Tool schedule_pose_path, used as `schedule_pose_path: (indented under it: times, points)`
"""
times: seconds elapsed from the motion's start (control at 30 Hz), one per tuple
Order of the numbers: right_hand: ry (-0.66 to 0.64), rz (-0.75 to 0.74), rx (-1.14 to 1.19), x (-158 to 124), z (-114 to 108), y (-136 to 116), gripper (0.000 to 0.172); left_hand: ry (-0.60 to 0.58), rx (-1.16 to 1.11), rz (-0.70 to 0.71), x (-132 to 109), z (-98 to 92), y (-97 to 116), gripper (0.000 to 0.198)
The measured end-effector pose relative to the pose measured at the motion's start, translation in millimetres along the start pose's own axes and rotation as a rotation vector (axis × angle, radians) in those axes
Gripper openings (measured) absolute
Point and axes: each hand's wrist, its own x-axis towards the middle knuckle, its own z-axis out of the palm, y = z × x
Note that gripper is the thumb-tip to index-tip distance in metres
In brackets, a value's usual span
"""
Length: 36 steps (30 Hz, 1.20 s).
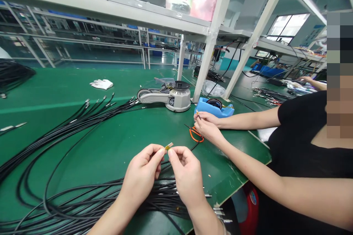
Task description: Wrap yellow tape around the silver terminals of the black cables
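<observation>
My left hand (142, 169) and my right hand (186, 178) meet above the green work mat (110, 143), their fingertips pinching a small yellow strip (168, 146) between them. I cannot tell whether the strip is tape or a metal part. A loose bundle of thin black cables with metal-tipped ends (82, 205) lies under and left of my hands. Orange-handled scissors (196, 134) rest just beyond my right hand.
A co-worker's hands (206, 123) hold something small near a blue tape holder (214, 107). An electric tape dispenser (171, 96) and a white glove (101, 84) sit on the bench. White shelf posts (209, 51) rise behind, and more cables lie far right.
</observation>
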Motion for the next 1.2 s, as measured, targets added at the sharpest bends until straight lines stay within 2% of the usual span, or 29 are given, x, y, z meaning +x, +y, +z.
schedule_pose_path:
  times: [0.27, 0.5, 0.53, 0.63, 0.73, 0.77, 0.83, 0.97, 1.07, 1.2]
  points:
    - [-0.059, -0.095, -0.034, 2.7, -1.9, -3.6, 0.015, -0.165, -0.355, -0.058, 3.7, -3.2, -0.5, 0.028]
    - [-0.103, -0.504, -0.234, 7.7, -18.6, 1.6, 0.005, -0.479, -0.498, -0.241, 4.7, -17.9, 4.7, 0.025]
    - [-0.124, -0.55, -0.254, 9.1, -22.3, 0.6, 0.001, -0.528, -0.508, -0.255, 5.2, -20.5, 4.4, 0.025]
    - [-0.283, -0.712, -0.31, 14.5, -33.7, -6.5, 0.013, -0.66, -0.503, -0.285, 7.0, -27.4, 3.0, 0.026]
    - [-0.445, -0.819, -0.368, 19.3, -43.7, -14.8, 0.013, -0.731, -0.425, -0.276, 6.8, -30.0, 3.9, 0.027]
    - [-0.461, -0.816, -0.371, 20.1, -46.6, -16.7, 0.012, -0.726, -0.37, -0.252, 5.9, -29.3, 5.3, 0.028]
    - [-0.461, -0.731, -0.337, 20.2, -51.9, -18.0, 0.013, -0.643, -0.207, -0.167, 3.0, -25.5, 9.5, 0.03]
    - [-0.388, -0.269, -0.165, 15.8, -59.8, -13.1, 0.014, -0.381, 0.204, 0.084, -3.0, -14.1, 17.4, 0.03]
    - [-0.355, 0.01, -0.089, 12.7, -60.8, -8.5, 0.02, -0.342, 0.336, 0.16, -4.3, -8.1, 18.5, 0.03]
    - [-0.31, 0.119, -0.076, 13.0, -56.6, -7.0, 0.023, -0.341, 0.362, 0.158, -3.6, -5.1, 16.3, 0.029]
